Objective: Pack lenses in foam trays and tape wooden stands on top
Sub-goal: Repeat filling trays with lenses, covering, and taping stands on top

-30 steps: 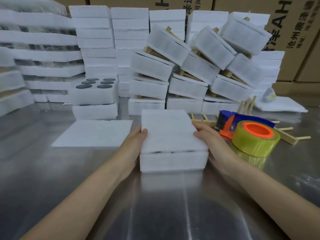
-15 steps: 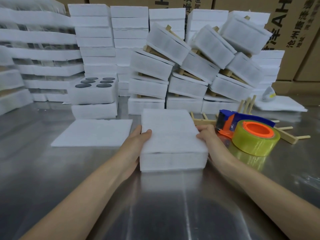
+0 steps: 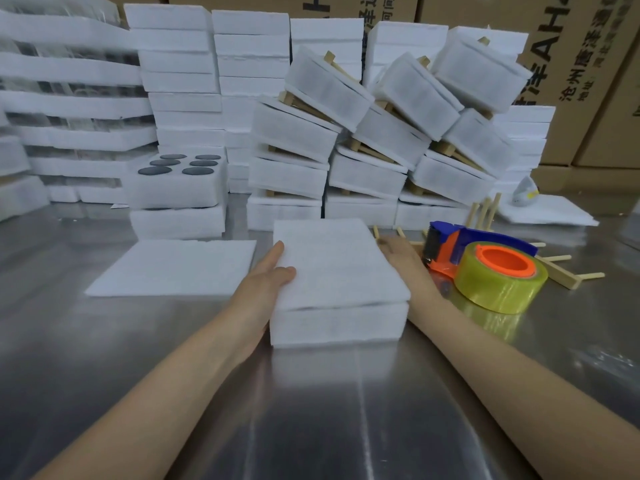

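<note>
A white foam tray (image 3: 337, 318) with a thin foam sheet (image 3: 332, 261) laid over it sits on the steel table in front of me. My left hand (image 3: 266, 278) lies against the tray's left side, its thumb on the sheet. My right hand (image 3: 401, 254) rests by the tray's far right corner, fingers reaching towards the wooden stands (image 3: 568, 271) behind it. The hand's fingertips are partly hidden. An open tray holding several dark lenses (image 3: 180, 178) stands at the back left.
A blue and orange tape dispenser (image 3: 446, 247) with a yellow tape roll (image 3: 498, 282) lies right of the tray. A loose foam sheet (image 3: 173, 268) lies left. Packed trays with stands (image 3: 381, 133) are piled behind, before cardboard boxes (image 3: 571, 64).
My right hand has slid away from the tray's right side, back towards the far corner and the wooden stands. My left hand stays on the left side, its thumb now further onto the sheet.
</note>
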Demonstrator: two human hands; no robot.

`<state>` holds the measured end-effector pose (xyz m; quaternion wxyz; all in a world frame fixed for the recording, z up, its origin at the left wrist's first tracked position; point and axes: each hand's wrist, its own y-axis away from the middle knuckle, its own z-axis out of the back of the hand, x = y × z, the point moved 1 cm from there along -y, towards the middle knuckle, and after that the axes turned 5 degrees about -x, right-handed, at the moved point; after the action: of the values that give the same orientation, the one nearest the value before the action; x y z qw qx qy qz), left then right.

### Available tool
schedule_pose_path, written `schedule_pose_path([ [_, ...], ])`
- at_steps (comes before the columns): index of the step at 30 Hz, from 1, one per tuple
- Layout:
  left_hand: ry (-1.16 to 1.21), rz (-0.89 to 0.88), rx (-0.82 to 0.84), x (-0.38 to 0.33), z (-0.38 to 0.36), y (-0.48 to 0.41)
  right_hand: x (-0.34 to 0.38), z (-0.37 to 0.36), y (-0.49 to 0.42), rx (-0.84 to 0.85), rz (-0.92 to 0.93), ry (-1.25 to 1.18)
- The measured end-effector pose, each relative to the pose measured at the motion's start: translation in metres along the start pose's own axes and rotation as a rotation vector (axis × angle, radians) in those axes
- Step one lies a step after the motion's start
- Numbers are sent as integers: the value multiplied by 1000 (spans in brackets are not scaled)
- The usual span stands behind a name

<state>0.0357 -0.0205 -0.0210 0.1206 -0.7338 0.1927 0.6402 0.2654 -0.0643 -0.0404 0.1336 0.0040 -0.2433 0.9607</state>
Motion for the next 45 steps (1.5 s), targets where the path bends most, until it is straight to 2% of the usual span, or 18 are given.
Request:
schedule_pose_path([
  [2,6,-2,-9,0,0,-1,1,-6,-17,59,-48,75],
  [4,-2,2,-9,1,1,-3,1,-14,-33,168,-179,80],
  [6,-12,2,-5,2,2,-3,0,-20,-44,166,-239,119],
  [10,-39,5,-4,2,2,-5,-5,-23,-53,8,-183,101],
  [12,-54,12,6,3,2,-5,-8,-13,-58,-106,-200,-57],
  [15,-70,17,21,2,3,-3,2,27,-61,-379,-248,-444],
  [19,-74,23,15,1,2,-3,32,108,-66,-742,-68,-584],
  [21,-72,23,21,2,2,-2,49,132,-63,-824,-1,-713],
  [22,-70,17,26,2,2,-2,59,134,-59,-793,-10,-786],
  [23,-69,8,28,3,2,-2,70,128,-56,-689,-44,-832],
  [24,-73,-3,29,2,2,-1,81,115,-52,-507,-85,-822],
  [26,-114,-48,53,1,1,0,96,87,-47,-87,-119,-613],
  [27,-141,-80,83,0,1,0,98,78,-46,50,-109,-526],
  [29,-163,-105,124,-1,0,-1,91,78,-48,198,-59,-466],
  [32,-136,-82,72,1,2,-3,76,92,-47,394,87,-350],
  [34,-125,-37,27,4,4,-6,69,92,-45,431,130,-310],
  [36,-123,-21,27,6,5,-9,68,90,-43,391,126,-313],
  [45,-122,-40,27,7,5,-10,64,82,-47,363,110,-369],
])
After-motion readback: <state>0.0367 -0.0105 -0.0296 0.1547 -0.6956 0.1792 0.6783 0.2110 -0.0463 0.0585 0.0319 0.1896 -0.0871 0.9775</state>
